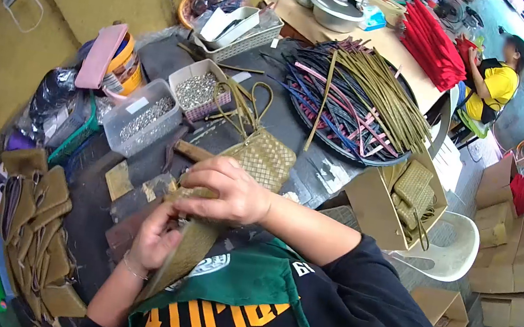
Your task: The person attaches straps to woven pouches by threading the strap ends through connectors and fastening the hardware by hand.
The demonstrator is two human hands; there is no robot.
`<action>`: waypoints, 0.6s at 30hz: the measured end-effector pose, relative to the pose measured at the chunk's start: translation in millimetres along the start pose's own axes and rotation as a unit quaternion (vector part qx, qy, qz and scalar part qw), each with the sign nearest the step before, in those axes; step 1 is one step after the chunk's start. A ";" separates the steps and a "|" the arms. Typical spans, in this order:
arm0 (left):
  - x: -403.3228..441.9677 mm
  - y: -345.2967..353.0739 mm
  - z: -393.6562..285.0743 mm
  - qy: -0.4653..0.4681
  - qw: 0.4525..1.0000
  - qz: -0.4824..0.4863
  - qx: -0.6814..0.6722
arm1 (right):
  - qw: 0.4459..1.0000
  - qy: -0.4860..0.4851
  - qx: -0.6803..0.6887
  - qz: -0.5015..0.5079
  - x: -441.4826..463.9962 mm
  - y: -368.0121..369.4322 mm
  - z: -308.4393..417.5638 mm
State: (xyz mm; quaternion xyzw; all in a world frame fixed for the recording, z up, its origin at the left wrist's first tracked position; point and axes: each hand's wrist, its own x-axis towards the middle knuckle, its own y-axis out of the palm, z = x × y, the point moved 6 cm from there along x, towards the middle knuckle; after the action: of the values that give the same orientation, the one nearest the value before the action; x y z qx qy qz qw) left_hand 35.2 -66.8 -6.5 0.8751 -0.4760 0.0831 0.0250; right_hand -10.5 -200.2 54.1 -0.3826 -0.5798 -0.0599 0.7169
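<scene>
1. An olive woven piece (191,252) was held by both hands, its upper end within the grip and its length slanted down against the green apron (243,275).
2. The right hand (229,193) was closed narrowly over that upper end, with the fingers bent and the thumb laid below them.
3. The left hand (154,239) was closed on the near edge of the piece, just below the right; its fingertips were partly hidden, so how firmly they were pressed could not be told.
4. Just beyond the grip, a woven pouch with straps (266,157) was laid on the dark table (98,171); whether it was joined to the held piece could not be told.
5. Farther beyond the grip, to the left, small metal parts were contained in a clear plastic box (119,137) and a pink-and-white basket (207,107).
6. Well beyond the grip, to the right, olive strips (384,94) were heaped with darker ones on a round tray.
7. To the right of the grip, woven pouches (413,189) were held in a cardboard box (366,205).
8. Left of the grip, olive woven pieces (37,223) were piled together.
9. Far right of the grip, a person in a yellow shirt (499,85) was seated.
</scene>
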 end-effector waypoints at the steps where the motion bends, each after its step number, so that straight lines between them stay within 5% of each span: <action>1: 2.1 4.5 -7.5 -0.005 1.000 0.025 0.018 | 1.000 0.013 0.021 -0.002 -5.9 -2.2 0.3; 4: 17.4 2.2 -8.3 0.000 0.994 0.102 0.038 | 0.998 0.022 0.062 -0.024 -6.5 -6.1 9.0; 6: 24.7 7.9 -18.6 0.109 0.958 0.242 0.104 | 0.996 0.004 0.077 -0.042 -1.1 -3.5 17.6; 8: 19.4 12.2 -6.6 -0.069 0.977 0.149 -0.134 | 0.997 -0.005 0.065 -0.042 0.7 -4.7 20.2; 11: 16.4 24.5 -2.5 -0.030 0.976 0.050 -0.211 | 0.998 0.009 0.059 -0.032 -2.6 -9.7 16.0; 14: 6.0 14.6 13.7 -0.097 0.991 0.060 -0.075 | 0.999 0.019 0.017 -0.018 -15.6 -11.4 8.9; 18: 1.2 8.3 -9.2 -0.043 0.993 0.015 0.112 | 0.986 0.110 -0.072 0.104 -51.0 -23.7 -50.7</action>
State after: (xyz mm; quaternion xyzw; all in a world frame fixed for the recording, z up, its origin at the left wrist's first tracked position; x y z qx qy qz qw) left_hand 27.7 -71.2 2.5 0.8681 -0.4769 0.0991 -0.0951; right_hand 0.4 -266.4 18.9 -0.4820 -0.4492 -0.0682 0.7492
